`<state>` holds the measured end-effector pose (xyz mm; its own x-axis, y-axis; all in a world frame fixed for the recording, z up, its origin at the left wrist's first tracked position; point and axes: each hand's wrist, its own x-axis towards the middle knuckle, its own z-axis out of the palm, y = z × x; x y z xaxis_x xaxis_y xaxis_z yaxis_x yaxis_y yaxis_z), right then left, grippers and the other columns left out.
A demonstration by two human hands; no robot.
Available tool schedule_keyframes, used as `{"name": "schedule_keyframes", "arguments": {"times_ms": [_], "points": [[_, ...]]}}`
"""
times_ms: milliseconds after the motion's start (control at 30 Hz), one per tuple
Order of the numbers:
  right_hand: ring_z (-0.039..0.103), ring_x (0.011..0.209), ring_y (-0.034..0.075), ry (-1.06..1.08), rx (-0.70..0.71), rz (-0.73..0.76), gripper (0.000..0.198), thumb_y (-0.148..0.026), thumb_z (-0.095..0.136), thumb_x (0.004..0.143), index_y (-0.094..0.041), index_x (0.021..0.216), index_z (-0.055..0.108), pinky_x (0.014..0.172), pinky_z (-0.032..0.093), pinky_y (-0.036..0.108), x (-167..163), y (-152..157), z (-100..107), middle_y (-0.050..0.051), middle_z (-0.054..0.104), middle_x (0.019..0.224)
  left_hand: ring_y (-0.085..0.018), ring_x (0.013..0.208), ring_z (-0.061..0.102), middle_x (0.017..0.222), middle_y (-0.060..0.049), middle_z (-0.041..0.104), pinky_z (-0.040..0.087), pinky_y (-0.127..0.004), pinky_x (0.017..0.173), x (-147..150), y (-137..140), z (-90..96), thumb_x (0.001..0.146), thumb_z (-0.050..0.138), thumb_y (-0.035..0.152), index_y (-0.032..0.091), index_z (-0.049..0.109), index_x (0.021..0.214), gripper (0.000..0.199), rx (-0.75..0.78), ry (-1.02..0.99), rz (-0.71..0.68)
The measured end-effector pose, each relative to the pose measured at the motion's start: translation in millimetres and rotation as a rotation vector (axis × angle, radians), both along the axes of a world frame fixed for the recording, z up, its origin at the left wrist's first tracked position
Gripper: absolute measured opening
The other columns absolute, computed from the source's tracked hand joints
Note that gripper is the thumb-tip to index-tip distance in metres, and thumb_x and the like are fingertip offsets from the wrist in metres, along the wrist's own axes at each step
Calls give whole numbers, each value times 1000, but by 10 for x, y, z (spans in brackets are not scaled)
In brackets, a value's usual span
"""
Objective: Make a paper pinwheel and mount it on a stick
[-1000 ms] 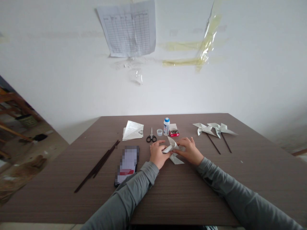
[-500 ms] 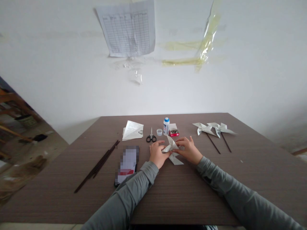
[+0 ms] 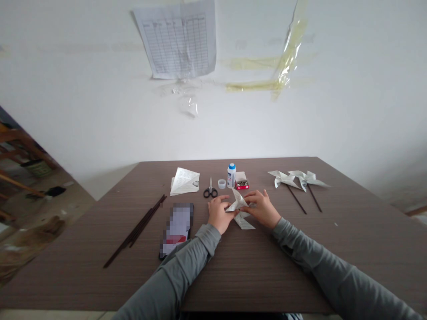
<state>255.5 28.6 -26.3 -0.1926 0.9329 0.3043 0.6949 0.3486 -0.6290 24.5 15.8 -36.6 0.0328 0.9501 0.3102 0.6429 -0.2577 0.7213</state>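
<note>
Right hand [image 3: 266, 210] slightly leftward, box [image 3: 243, 187] beyond

1. Indoor room serving as a craft workspace; home or workshop cannot be told.
2. Behind the counter [image 3: 253, 271]: white wall [image 3: 233, 129], taped printed sheet [image 3: 182, 40].
3. On the counter: scissors [image 3: 210, 188], paper pinwheels [image 3: 283, 179].
4. Left of the counter: cluttered floor [image 3: 75, 193].

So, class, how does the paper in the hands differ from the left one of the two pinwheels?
The paper is held by the left hand and right hand; the pinwheel lies untouched on the table.
No stick shows on the paper; the pinwheel has a dark stick.
The paper is nearer the person; the pinwheel is farther off.
Both are pale, with pointed blades.
</note>
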Motion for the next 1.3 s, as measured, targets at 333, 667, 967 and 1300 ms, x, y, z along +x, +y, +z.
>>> {"name": "schedule_keyframes", "arguments": {"times_ms": [333, 667, 967, 1300], "points": [[89, 133, 42, 13, -44, -2, 9, -35, 106, 94, -31, 99, 98, 152, 30, 95, -40, -25, 69, 10, 96, 129, -50, 152, 85, 149, -16, 97, 56, -85, 142, -14, -7, 13, 86, 114, 12, 27, 97, 84, 23, -1, 6, -16], [90, 136, 42, -6, -73, -56, 16, -34, 110, 93, -30, 99, 96, 151, 36, 91, -86, -54, 141, 10, 96, 130, -46, 158, 84, 157, -14, 95, 54, -80, 148, 3, -69, 173, 91, 111, 12, 26, 100, 89, 18, -88, 33, 23], [88, 142, 45, 8, -84, -36, 15, -28, 104, 94, -31, 107, 98, 153, 29, 95, -113, -76, 138, 10, 97, 132, -46, 162, 82, 160, -14, 95, 53, -78, 149, 22, -104, 274, 93, 112, 14, 28, 103, 94, 16, -116, 75, 44], [87, 135, 43, 19, -62, -53, 22, -28, 102, 88, -29, 109, 99, 153, 32, 90, -135, -87, 130, 11, 93, 130, -47, 164, 81, 162, -12, 94, 54, -80, 149, 36, -137, 310, 95, 112, 18, 32, 106, 100, 16, -123, 105, 44]]}}
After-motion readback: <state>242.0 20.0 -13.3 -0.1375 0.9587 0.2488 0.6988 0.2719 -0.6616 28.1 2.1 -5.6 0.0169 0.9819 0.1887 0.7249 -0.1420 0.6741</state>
